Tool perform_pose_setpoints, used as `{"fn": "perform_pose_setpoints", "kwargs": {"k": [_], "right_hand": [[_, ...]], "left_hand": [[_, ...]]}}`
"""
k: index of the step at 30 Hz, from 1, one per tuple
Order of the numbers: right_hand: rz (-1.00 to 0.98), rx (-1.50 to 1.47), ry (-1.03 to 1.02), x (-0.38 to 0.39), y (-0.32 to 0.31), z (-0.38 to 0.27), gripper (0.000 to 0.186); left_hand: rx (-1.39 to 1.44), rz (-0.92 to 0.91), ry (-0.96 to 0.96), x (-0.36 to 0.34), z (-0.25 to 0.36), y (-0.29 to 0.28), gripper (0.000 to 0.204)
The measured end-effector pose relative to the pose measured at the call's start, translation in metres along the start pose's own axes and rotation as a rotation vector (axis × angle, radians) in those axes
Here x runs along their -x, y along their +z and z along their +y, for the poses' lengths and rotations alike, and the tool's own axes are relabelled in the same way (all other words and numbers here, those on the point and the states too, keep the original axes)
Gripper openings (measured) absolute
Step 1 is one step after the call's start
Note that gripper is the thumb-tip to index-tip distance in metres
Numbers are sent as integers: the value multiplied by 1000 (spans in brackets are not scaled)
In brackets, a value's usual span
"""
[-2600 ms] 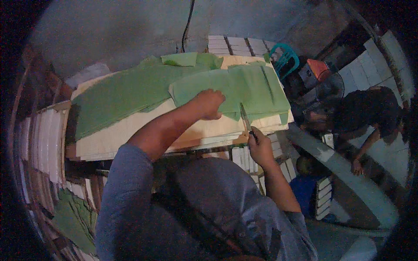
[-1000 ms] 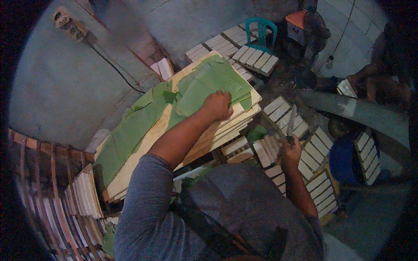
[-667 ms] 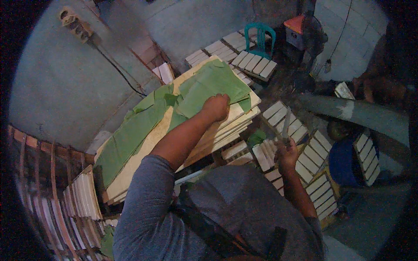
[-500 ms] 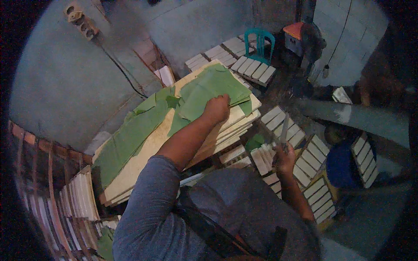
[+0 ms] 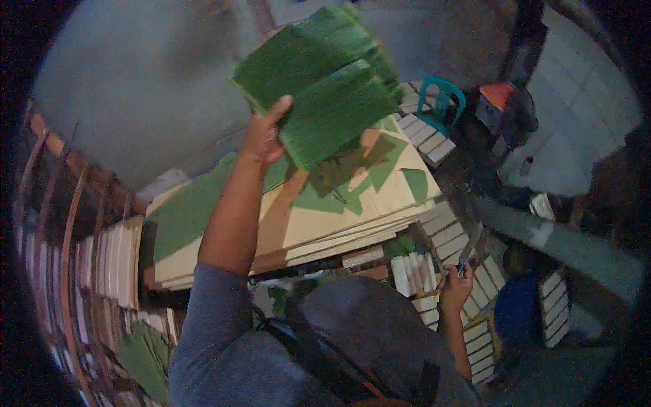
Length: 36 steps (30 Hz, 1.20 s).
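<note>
My left hand (image 5: 264,138) is closed on the near left edge of a stack of cut banana leaves (image 5: 322,88), thumb on top, held raised above the pale boards. Low at the right, my right hand (image 5: 455,290) grips a knife (image 5: 470,245), its blade pointing up and away. Loose leaf scraps (image 5: 380,173) lie on the stacked boards (image 5: 271,234) beneath the raised leaves. A long banana leaf (image 5: 186,217) covers the boards' left end.
Slatted pale blocks (image 5: 444,230) stand in rows beyond the boards and to the right, near a blue barrel (image 5: 519,312). A teal chair (image 5: 441,105) is at the back. Wooden rack bars (image 5: 71,210) stand at the left, with more leaves (image 5: 142,359) below.
My left hand has lifted the leaf stack off the boards, moving left and up, which uncovers the scraps. The knife in my right hand now sits slightly lower and farther right.
</note>
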State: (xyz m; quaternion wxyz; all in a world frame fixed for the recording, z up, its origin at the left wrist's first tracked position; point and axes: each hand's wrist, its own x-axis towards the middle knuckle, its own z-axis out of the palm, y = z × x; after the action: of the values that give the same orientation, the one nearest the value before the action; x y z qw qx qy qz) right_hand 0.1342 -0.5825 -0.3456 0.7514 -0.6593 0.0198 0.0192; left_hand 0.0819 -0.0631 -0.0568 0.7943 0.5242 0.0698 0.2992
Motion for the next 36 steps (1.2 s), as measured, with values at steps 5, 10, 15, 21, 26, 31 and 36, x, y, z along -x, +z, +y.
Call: {"fn": "perform_pose_setpoints", "kwargs": {"k": [5, 10, 15, 21, 26, 31, 36], "right_hand": [[-232, 357, -365, -47, 24, -21, 38], [-357, 650, -530, -60, 57, -57, 29], [-454, 689, -778, -100, 140, -67, 36], [-606, 606, -529, -130, 202, -94, 24], [-702, 422, -458, -69, 275, -145, 25], [-757, 421, -302, -47, 269, -140, 26], [-780, 680, -765, -64, 231, -112, 30]], "left_hand": [[177, 50, 140, 62, 22, 8, 53], [181, 194, 259, 152, 65, -25, 51], [223, 306, 474, 272, 135, -59, 49], [-1871, 1587, 187, 495, 218, -94, 71], [-2117, 1779, 300, 552, 278, -84, 47], [-2086, 1810, -400, 658, 235, -246, 64], [-1896, 1586, -699, 722, 140, -362, 68]]}}
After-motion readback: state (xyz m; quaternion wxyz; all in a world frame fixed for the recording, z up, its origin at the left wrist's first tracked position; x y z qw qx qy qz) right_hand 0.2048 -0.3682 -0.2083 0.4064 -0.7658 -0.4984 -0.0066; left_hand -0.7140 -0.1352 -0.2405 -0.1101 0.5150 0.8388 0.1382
